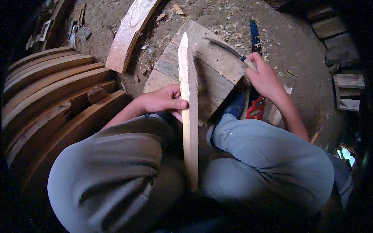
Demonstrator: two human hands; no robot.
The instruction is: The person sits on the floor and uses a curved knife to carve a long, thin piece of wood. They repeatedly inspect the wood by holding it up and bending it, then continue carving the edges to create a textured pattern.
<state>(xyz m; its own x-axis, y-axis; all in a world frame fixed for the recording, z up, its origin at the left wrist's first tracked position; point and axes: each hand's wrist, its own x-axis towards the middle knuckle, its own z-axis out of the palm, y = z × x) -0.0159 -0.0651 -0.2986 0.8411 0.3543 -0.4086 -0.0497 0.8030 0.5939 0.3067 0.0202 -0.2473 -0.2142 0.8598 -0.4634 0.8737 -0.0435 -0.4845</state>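
Observation:
My left hand [165, 100] grips a long pale wooden slat [189, 116] held on edge between my knees; its far end rests on a flat wooden board [217, 66] on the ground. The slat's upper edge is notched and rough. My right hand [264, 77] is raised to the right of the slat, shut on the pale handle of a blade with a dark curved edge [225, 47] that points left toward the slat, apart from it.
A stack of curved wooden planks [50, 93] lies at the left. Another curved plank [130, 33] lies on the dirt ahead. A handsaw with a blue blade and red handle [255, 73] lies under my right arm. Wooden blocks [347, 85] sit at the right.

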